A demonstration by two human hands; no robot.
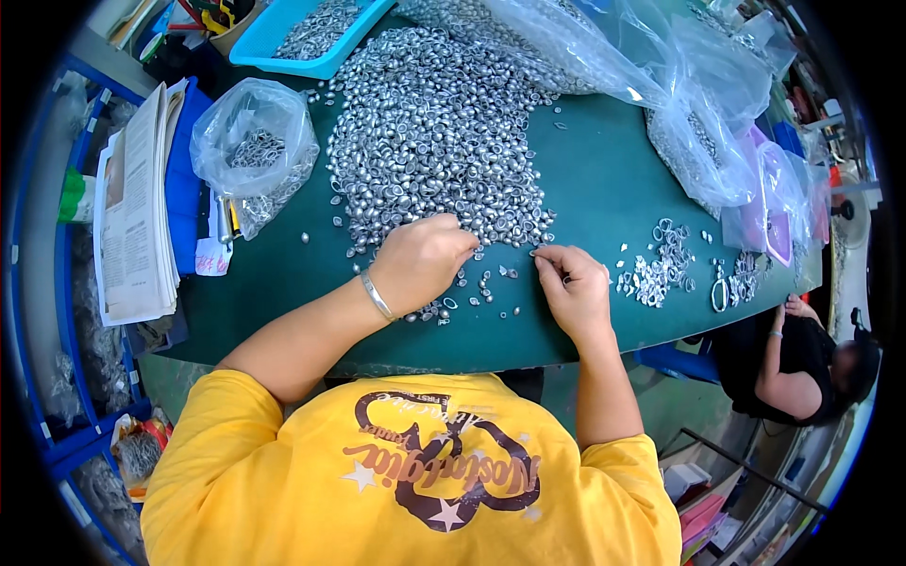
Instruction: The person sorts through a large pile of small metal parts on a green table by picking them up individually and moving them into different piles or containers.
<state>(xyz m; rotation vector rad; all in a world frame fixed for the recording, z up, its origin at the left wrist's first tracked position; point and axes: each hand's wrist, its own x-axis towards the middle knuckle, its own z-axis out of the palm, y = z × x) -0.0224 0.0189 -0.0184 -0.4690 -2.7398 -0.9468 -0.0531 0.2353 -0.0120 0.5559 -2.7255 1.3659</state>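
1. Head view: the left hand (420, 262) lies palm down at the near edge of the pile (434, 132) of small silver metal pieces, its fingers curled together over a few of them; whether it grips any, I cannot tell. A silver bangle (377, 296) sits on its wrist, and the forearm comes in from the lower left.
2. The right hand (573, 288) rests just beside the left one, knuckles up, its thumb and forefinger pinched together at the pile's edge on what looks like a single piece, too small to make out.
3. The pile spreads over the middle of the green surface (604, 189), from the hands to the far edge. A smaller cluster (661, 269) of pieces lies to the right, apart from the pile.
4. A clear bag (255, 151) holding more pieces stands left of the pile. More clear bags (698, 104) sprawl at the far right.
5. A blue tray (307, 33) of pieces sits at the far left edge.
6. A stack of papers (137, 208) lies at the left rim.
7. Another person (802, 363) sits at the lower right.
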